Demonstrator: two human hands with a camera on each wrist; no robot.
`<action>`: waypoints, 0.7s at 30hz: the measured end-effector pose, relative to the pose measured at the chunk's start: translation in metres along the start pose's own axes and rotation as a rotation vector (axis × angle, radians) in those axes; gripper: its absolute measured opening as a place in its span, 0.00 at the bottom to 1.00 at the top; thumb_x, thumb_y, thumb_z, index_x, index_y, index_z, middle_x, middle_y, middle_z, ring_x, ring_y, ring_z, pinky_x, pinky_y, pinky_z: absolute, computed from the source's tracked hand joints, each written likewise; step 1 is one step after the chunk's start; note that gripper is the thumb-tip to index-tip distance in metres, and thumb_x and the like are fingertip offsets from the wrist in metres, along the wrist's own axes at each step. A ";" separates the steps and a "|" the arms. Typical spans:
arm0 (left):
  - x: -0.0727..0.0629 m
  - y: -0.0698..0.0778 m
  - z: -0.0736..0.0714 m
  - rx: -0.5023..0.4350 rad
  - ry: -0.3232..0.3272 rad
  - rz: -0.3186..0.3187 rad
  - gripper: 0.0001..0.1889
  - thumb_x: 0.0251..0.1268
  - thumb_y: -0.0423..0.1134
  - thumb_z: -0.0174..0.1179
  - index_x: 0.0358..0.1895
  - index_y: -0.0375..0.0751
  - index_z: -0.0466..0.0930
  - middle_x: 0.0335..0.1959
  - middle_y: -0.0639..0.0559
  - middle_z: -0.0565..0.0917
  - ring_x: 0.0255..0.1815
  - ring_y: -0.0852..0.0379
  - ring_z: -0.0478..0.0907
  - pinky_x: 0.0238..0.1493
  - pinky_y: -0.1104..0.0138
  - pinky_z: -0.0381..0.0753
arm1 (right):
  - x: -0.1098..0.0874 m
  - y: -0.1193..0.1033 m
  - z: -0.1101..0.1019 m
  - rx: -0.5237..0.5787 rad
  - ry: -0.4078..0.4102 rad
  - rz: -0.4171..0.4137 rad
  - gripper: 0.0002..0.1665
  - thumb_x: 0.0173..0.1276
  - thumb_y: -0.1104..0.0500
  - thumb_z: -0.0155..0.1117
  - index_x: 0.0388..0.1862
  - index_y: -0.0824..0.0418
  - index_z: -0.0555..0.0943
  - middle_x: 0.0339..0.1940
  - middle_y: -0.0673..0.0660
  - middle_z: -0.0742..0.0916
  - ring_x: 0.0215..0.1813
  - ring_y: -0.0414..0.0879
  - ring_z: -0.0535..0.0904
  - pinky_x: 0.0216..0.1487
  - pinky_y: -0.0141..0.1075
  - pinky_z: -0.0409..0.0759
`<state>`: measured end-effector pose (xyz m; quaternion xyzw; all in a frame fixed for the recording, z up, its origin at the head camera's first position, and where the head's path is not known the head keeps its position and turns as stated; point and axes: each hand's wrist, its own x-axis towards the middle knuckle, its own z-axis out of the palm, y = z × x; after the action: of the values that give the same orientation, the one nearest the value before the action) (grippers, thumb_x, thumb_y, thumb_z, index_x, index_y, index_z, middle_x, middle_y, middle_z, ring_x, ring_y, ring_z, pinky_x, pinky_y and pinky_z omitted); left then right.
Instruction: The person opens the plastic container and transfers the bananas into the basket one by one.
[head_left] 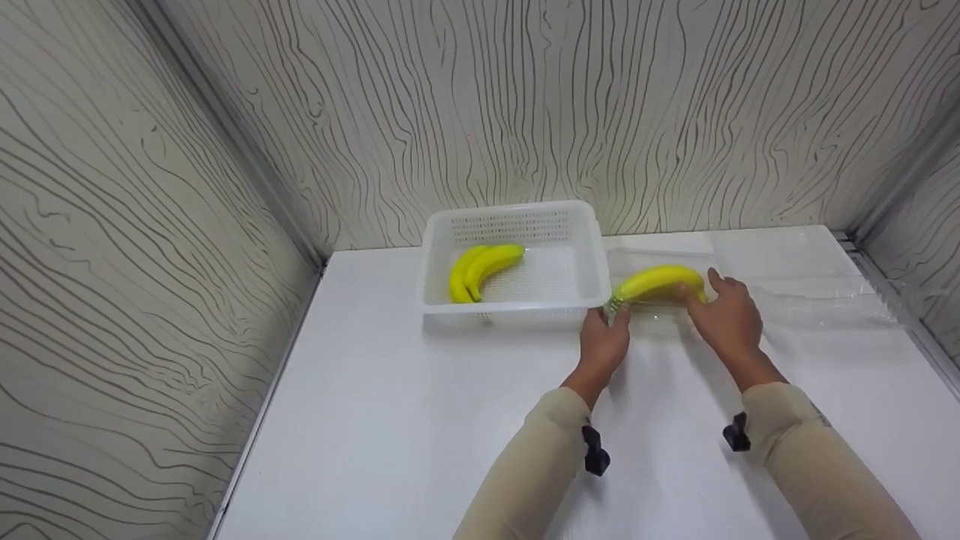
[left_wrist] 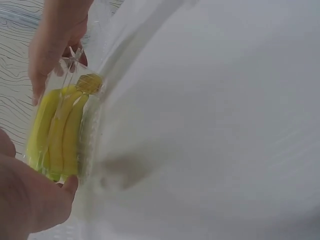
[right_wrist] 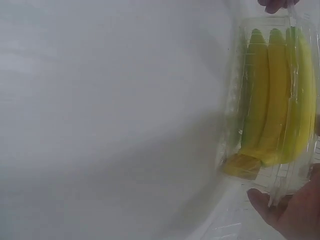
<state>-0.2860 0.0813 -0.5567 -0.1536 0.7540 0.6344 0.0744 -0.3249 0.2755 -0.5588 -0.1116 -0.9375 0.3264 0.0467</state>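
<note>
A bunch of yellow bananas (head_left: 660, 281) in clear plastic packaging (right_wrist: 281, 184) is held between the two hands, just right of the white basket. At its tip end, beside the basket's front right corner, the left hand (head_left: 604, 345) pinches the wrapped bunch with thumb and fingers. The right hand (head_left: 727, 319) grips the packaging at the stem end. Both wrist views show several bananas side by side under the plastic, with the brownish stem (left_wrist: 90, 83) near the right hand. Part of the right fingers is hidden behind the bunch and plastic.
The white perforated basket (head_left: 517, 308) stands at the back of the white table (head_left: 375, 420). Inside it lie more bananas (head_left: 495, 266), towards its left. Clear plastic sheets or bags (head_left: 817, 292) lie flat at the back right. Patterned walls (head_left: 525, 97) enclose the table.
</note>
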 end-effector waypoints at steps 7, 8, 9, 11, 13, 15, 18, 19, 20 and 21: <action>-0.010 -0.011 0.001 0.106 0.002 0.026 0.38 0.82 0.59 0.52 0.83 0.40 0.58 0.82 0.42 0.71 0.84 0.45 0.67 0.85 0.51 0.67 | -0.024 0.003 0.002 0.027 0.031 -0.029 0.55 0.77 0.27 0.54 0.85 0.65 0.61 0.81 0.80 0.67 0.81 0.78 0.64 0.77 0.72 0.65; -0.011 -0.011 0.001 0.110 0.004 0.031 0.38 0.82 0.59 0.53 0.83 0.40 0.58 0.82 0.42 0.71 0.84 0.45 0.67 0.85 0.51 0.67 | -0.027 0.003 0.003 0.029 0.039 -0.034 0.55 0.77 0.27 0.55 0.85 0.65 0.62 0.81 0.80 0.68 0.80 0.78 0.65 0.77 0.72 0.65; -0.012 -0.011 0.000 0.111 0.007 0.033 0.38 0.82 0.59 0.54 0.83 0.40 0.58 0.82 0.41 0.71 0.84 0.45 0.68 0.84 0.51 0.67 | -0.030 0.003 0.003 0.031 0.045 -0.037 0.54 0.77 0.28 0.55 0.85 0.65 0.62 0.81 0.80 0.68 0.80 0.78 0.65 0.76 0.72 0.66; -0.016 -0.012 0.000 0.106 0.009 0.037 0.38 0.81 0.58 0.55 0.82 0.38 0.59 0.81 0.39 0.71 0.84 0.43 0.67 0.85 0.50 0.66 | -0.036 0.006 0.003 0.035 0.053 -0.042 0.54 0.78 0.27 0.55 0.85 0.64 0.62 0.80 0.81 0.68 0.79 0.79 0.66 0.75 0.73 0.67; -0.019 -0.012 0.000 0.107 0.004 0.026 0.39 0.81 0.58 0.55 0.82 0.38 0.58 0.82 0.39 0.69 0.85 0.43 0.66 0.85 0.50 0.65 | -0.042 0.008 0.003 0.031 0.055 -0.053 0.54 0.78 0.28 0.55 0.84 0.65 0.63 0.79 0.81 0.68 0.78 0.80 0.67 0.74 0.74 0.67; -0.023 -0.014 0.001 0.111 -0.002 0.015 0.39 0.81 0.58 0.55 0.83 0.38 0.56 0.83 0.39 0.67 0.86 0.43 0.64 0.86 0.50 0.63 | -0.049 0.011 0.001 0.025 0.053 -0.062 0.53 0.78 0.28 0.55 0.84 0.65 0.63 0.79 0.82 0.68 0.77 0.80 0.67 0.73 0.75 0.68; -0.029 -0.017 0.001 0.108 -0.011 0.000 0.40 0.80 0.57 0.56 0.84 0.38 0.56 0.83 0.39 0.67 0.87 0.42 0.63 0.87 0.50 0.62 | -0.059 0.012 -0.001 0.019 0.056 -0.066 0.53 0.78 0.29 0.56 0.84 0.66 0.63 0.78 0.82 0.69 0.77 0.81 0.67 0.71 0.76 0.68; -0.031 -0.018 0.001 0.102 -0.007 -0.001 0.40 0.80 0.56 0.57 0.83 0.37 0.57 0.82 0.38 0.68 0.86 0.42 0.64 0.86 0.50 0.63 | -0.063 0.012 -0.001 0.023 0.056 -0.063 0.53 0.78 0.29 0.56 0.84 0.65 0.63 0.79 0.82 0.69 0.77 0.81 0.67 0.71 0.76 0.68; -0.033 -0.018 0.001 0.090 -0.002 0.004 0.39 0.79 0.54 0.58 0.82 0.36 0.58 0.80 0.37 0.70 0.84 0.41 0.66 0.85 0.49 0.64 | -0.067 0.013 -0.001 0.029 0.056 -0.060 0.53 0.78 0.29 0.56 0.84 0.65 0.63 0.79 0.81 0.69 0.77 0.80 0.67 0.71 0.76 0.68; -0.036 -0.019 0.000 0.080 0.003 0.006 0.39 0.77 0.52 0.60 0.81 0.35 0.59 0.79 0.36 0.71 0.83 0.41 0.68 0.85 0.49 0.66 | -0.072 0.013 -0.001 0.035 0.058 -0.060 0.52 0.78 0.29 0.57 0.84 0.65 0.63 0.79 0.81 0.69 0.76 0.80 0.68 0.70 0.76 0.69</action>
<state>-0.2461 0.0830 -0.5636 -0.1490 0.7793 0.6037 0.0773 -0.2529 0.2691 -0.5672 -0.0923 -0.9328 0.3377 0.0855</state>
